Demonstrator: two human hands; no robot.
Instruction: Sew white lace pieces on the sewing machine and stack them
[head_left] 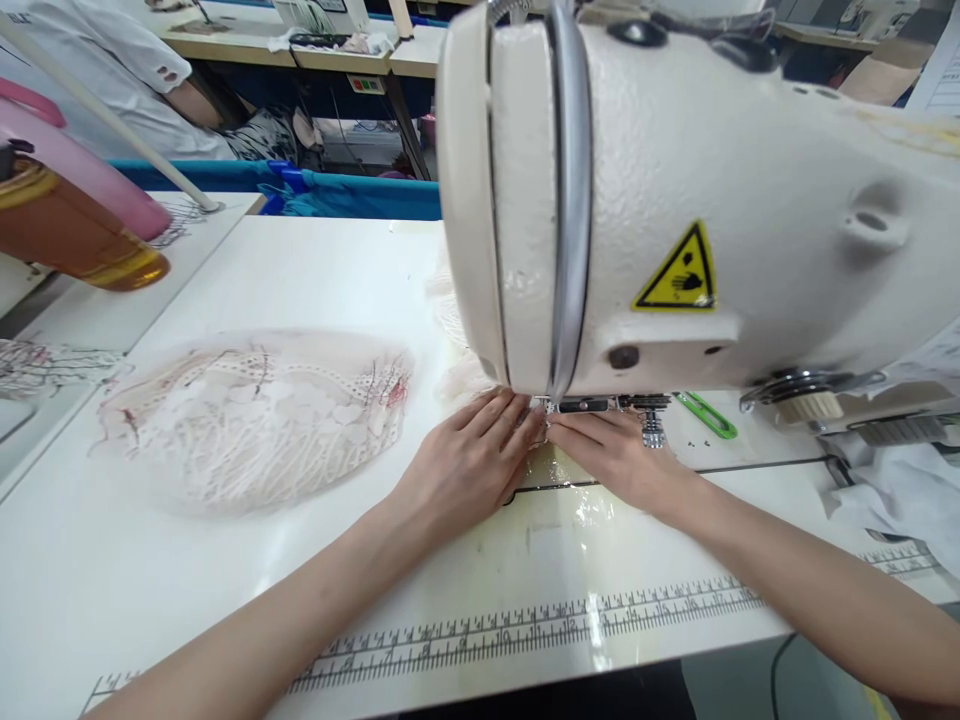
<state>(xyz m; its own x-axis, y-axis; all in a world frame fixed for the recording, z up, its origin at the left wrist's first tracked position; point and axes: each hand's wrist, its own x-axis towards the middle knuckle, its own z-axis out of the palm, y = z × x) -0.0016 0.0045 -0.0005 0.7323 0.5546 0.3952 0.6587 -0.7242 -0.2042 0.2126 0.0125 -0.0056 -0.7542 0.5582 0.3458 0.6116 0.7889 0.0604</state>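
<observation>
A cream sewing machine [675,200] fills the upper right, its presser foot [581,405] just above the table. My left hand [469,460] lies flat with fingers stretched toward the foot, pressing on pale lace [457,375] that runs under the machine head. My right hand [611,455] rests flat opposite it, fingertips meeting the left hand's at the foot. What lies directly under the fingertips is hidden.
A pile of white lace pieces [255,420] lies to the left on the white table [300,270]. A printed ruler [525,625] runs along the front edge. Green clippers [705,415] sit behind the machine. An amber bottle [75,235] stands far left; a seated person [112,70] is behind.
</observation>
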